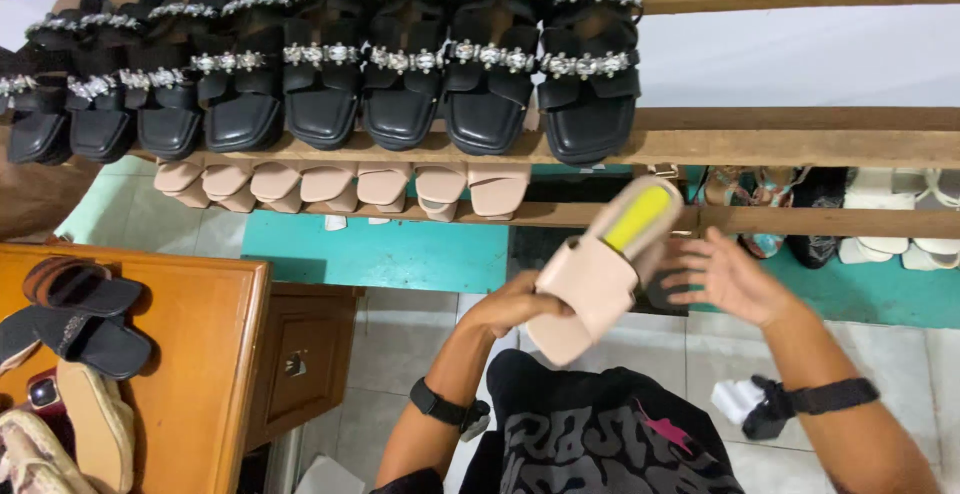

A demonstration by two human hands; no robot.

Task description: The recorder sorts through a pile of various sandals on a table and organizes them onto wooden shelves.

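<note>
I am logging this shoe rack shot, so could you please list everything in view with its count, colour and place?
Black square-toed sandals with jewelled straps: about nine, black, upper wooden shelf.
Beige slide sandals: about seven, beige, lower shelf.
Mixed white and patterned footwear: several, right end of the lower shelf.
Wooden desk: one, orange-brown, lower left.
Dark strap sandals: two, on the desk.
Woven-edged sole: one, tan, desk front.
Beige slide sandal with yellow insole: one, held at centre.
Left hand: grips the sandal's toe end; black wristwatch.
Right hand: open, beside the sandal; black wristband.
</note>
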